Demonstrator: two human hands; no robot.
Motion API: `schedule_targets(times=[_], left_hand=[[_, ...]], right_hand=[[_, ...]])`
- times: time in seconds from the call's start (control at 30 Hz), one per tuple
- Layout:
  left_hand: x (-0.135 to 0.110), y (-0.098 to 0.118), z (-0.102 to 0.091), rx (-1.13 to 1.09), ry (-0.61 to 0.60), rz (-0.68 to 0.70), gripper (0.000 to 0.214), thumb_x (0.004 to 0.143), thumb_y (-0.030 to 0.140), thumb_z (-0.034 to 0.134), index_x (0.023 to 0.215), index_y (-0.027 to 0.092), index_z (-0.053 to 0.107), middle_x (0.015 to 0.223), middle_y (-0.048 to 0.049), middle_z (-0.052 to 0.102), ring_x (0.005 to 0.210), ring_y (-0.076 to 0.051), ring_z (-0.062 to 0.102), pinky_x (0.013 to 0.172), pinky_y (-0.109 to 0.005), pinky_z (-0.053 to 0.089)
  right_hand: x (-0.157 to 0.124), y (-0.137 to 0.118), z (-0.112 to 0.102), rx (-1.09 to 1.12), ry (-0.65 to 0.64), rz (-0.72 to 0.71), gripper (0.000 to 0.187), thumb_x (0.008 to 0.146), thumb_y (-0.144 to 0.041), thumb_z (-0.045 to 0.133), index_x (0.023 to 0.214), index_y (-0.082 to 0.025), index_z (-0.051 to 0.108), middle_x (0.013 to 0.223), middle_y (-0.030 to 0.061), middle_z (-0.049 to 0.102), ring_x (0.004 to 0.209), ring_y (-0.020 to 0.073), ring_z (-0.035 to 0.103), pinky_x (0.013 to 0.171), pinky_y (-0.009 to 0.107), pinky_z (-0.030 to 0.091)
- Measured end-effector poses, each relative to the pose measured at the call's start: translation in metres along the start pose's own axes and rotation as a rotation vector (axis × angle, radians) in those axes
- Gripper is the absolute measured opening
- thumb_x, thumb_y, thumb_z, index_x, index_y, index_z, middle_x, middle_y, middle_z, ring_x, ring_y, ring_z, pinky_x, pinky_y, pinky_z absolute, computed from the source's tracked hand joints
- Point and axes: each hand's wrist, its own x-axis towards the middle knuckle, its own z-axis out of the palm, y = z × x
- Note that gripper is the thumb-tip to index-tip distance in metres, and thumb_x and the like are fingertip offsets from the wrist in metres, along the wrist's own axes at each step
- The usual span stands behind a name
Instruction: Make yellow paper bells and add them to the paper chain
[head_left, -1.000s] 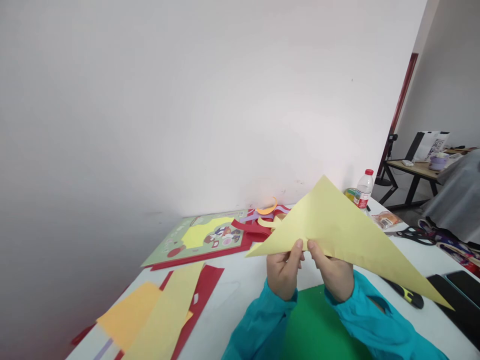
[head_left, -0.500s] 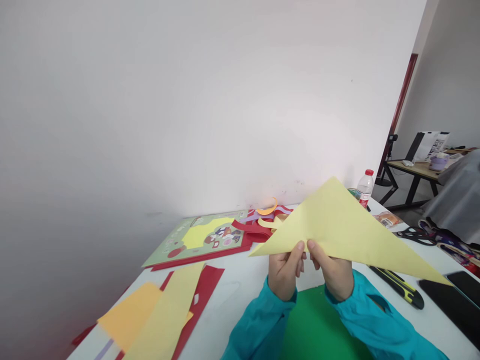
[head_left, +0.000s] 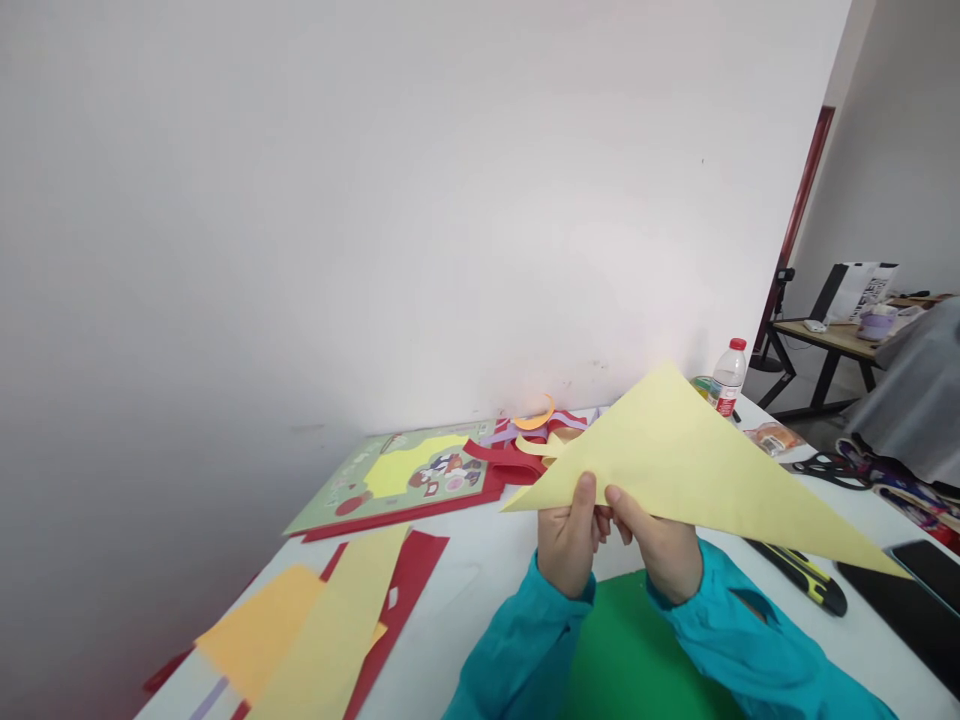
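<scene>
A pale yellow triangle of folded paper (head_left: 675,450) is held up above the table, its long edge toward me and its peak pointing away. My left hand (head_left: 568,540) pinches that near edge, thumb on top and fingers underneath. Just beside it, my right hand (head_left: 660,545) grips the same edge in the same way, thumb on the paper. The fingers behind the sheet are partly hidden. Below my forearms lies a green sheet (head_left: 637,650). Under the paper's right side rests a black and yellow utility knife (head_left: 806,580).
Left on the white table (head_left: 457,590) lie a pale yellow strip (head_left: 337,620), orange paper (head_left: 259,625) and red paper (head_left: 409,580). Farther back are a green picture pad (head_left: 397,470) and curled paper scraps (head_left: 517,460). A bottle (head_left: 727,380), black scissors (head_left: 829,468) and a phone (head_left: 930,570) are on the right.
My left thumb has shifted slightly left and up along the paper's near edge. My right hand has moved slightly left. The paper's peak has dipped a little.
</scene>
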Motion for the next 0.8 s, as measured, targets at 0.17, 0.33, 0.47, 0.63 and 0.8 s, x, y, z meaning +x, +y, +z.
schedule_targets(times=[0.17, 0.33, 0.47, 0.63, 0.8], left_hand=[[0.003, 0.003, -0.007, -0.019, -0.161, 0.087, 0.049, 0.074, 0.053, 0.058, 0.041, 0.017, 0.051, 0.033, 0.0031, 0.041, 0.031, -0.008, 0.038, 0.039, -0.025, 0.036], [0.003, 0.006, -0.005, 0.072, -0.1, 0.084, 0.045, 0.074, 0.047, 0.06, 0.042, 0.017, 0.05, 0.028, 0.0053, 0.036, 0.029, -0.007, 0.035, 0.036, -0.023, 0.03], [0.0, 0.009, 0.0, 0.118, -0.024, 0.025, 0.052, 0.073, 0.056, 0.056, 0.04, 0.017, 0.05, 0.031, 0.0024, 0.042, 0.029, -0.007, 0.035, 0.034, -0.023, 0.027], [0.0, 0.013, 0.004, 0.139, -0.051, -0.025, 0.059, 0.074, 0.064, 0.049, 0.037, 0.018, 0.046, 0.03, 0.0019, 0.04, 0.029, -0.007, 0.035, 0.035, -0.024, 0.029], [0.002, 0.011, -0.001, 0.169, -0.18, 0.049, 0.051, 0.075, 0.055, 0.055, 0.04, 0.019, 0.047, 0.03, 0.0036, 0.039, 0.032, -0.009, 0.038, 0.039, -0.024, 0.031]], right_hand=[[0.002, 0.012, -0.004, 0.026, 0.123, 0.067, 0.038, 0.082, -0.04, 0.054, 0.05, -0.021, 0.05, 0.045, -0.0038, 0.048, 0.045, 0.0112, 0.044, 0.052, 0.027, 0.04], [0.004, 0.007, -0.005, -0.043, 0.023, 0.049, 0.04, 0.084, -0.041, 0.05, 0.05, -0.021, 0.048, 0.047, -0.0044, 0.043, 0.048, 0.0116, 0.042, 0.058, 0.029, 0.039], [0.002, 0.003, -0.004, -0.065, 0.05, 0.048, 0.04, 0.083, -0.042, 0.051, 0.048, -0.022, 0.047, 0.046, -0.0047, 0.041, 0.047, 0.0116, 0.038, 0.058, 0.029, 0.039], [0.002, 0.002, -0.003, -0.04, -0.01, 0.078, 0.045, 0.084, -0.046, 0.049, 0.046, -0.021, 0.048, 0.045, -0.0035, 0.045, 0.048, 0.0115, 0.042, 0.059, 0.027, 0.04], [0.005, 0.003, -0.002, 0.01, 0.039, 0.123, 0.043, 0.083, -0.045, 0.05, 0.048, -0.021, 0.047, 0.047, -0.0041, 0.045, 0.047, 0.0104, 0.042, 0.055, 0.026, 0.038]])
